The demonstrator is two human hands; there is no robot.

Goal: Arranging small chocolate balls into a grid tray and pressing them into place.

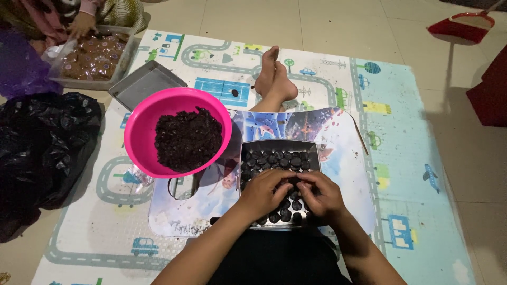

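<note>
Hands meet over the near half of the metal tray (315,158), low centre of the frame. My left hand (262,193) is cupped, fingers curled inward; my right hand (323,197) curls toward it, fingertips pressed together over the dark balls (277,160). Whether a ball sits pinched between them I cannot tell; the fingers hide it. Tray lies on a printed board (343,153) over my lap, probably so both hands work close and level. Balls lie in rows, filling the far half.

Pink bowl (138,126) of dark crumbly mix sits just left of the tray, within left-hand reach. Empty grey tray (142,82) beyond it. Black plastic bag (47,137) at the left edge. Upper left, another person's hand (82,24) over a clear tub (124,58) of wrapped pieces. My feet (274,79) stretch out on the play mat (412,158). Red dustpan (462,26) upper right, well apart.
</note>
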